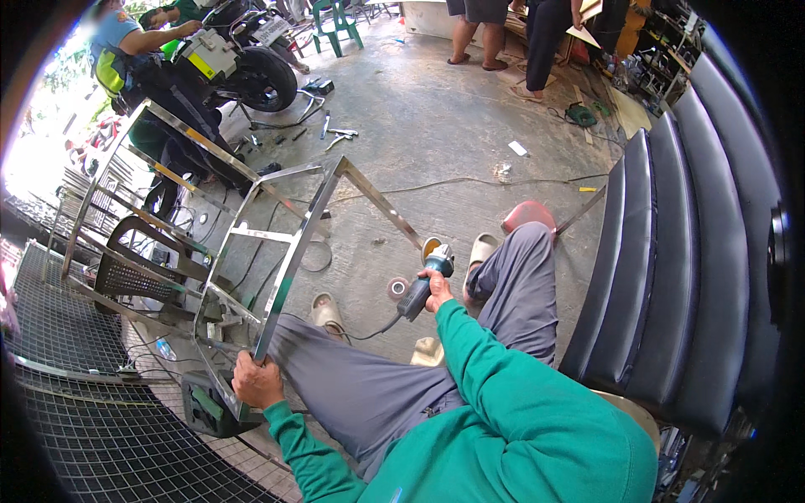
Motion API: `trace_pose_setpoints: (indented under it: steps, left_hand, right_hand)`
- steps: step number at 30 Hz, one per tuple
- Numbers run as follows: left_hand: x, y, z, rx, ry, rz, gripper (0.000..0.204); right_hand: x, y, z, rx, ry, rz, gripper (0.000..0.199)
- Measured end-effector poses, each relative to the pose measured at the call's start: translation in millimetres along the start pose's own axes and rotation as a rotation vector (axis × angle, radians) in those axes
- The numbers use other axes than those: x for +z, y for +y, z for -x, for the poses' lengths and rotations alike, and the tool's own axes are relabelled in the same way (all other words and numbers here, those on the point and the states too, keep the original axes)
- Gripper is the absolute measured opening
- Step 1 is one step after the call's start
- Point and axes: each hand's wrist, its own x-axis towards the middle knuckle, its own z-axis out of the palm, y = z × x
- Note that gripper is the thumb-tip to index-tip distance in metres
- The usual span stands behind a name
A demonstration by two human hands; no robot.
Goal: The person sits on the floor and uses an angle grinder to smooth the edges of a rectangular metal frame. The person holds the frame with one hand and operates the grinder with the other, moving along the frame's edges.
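My right hand (pixel 438 291) is closed around the body of an angle grinder (pixel 417 293), whose cord trails back toward my leg. The grinder's yellowish disc (pixel 431 248) is at the end of a square metal tube of the frame; whether they touch I cannot tell. My left hand (pixel 258 381) grips the near lower corner of this shiny metal frame (pixel 289 272), which stands tilted to the left of my legs. On the floor beside the grinder lies a round disc (pixel 398 288) with a pale centre.
Black padded cushions (pixel 671 251) stand close on my right. A dark plastic chair (pixel 138 260) and wire mesh (pixel 75 394) are at the left. Tools (pixel 340 134) and a motorcycle (pixel 251 71) are farther off. Several people stand or work at the back. A cable (pixel 453 181) crosses the floor.
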Motion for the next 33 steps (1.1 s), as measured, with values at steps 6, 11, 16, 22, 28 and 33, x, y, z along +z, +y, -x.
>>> trace_pose_setpoints:
  steps: [6, 11, 16, 22, 28, 33]
  left_hand:
    - [-7, 2, 1, 0.014, -0.024, 0.026, 0.019]
    - [-12, 2, -2, -0.009, -0.092, 0.032, 0.026]
    - [-12, 6, 0, 0.005, -0.074, 0.014, 0.026]
    - [-8, 11, 0, -0.035, -0.062, -0.069, 0.022]
    - [-10, 18, -1, -0.023, -0.073, -0.166, 0.026]
    - [-10, 26, -6, -0.118, -0.127, -0.166, 0.027]
  right_hand:
    - [27, -19, 32, -0.129, 0.038, 0.209, 0.048]
    - [41, -68, 31, -0.195, 0.01, 0.433, 0.048]
    - [56, -136, 11, -0.235, 0.009, 0.489, 0.032]
    - [41, -151, -18, -0.21, 0.131, 0.636, 0.044]
    - [10, -102, -81, -0.092, 0.394, 0.858, 0.062]
    - [3, -81, -112, -0.03, 0.47, 0.799, 0.064]
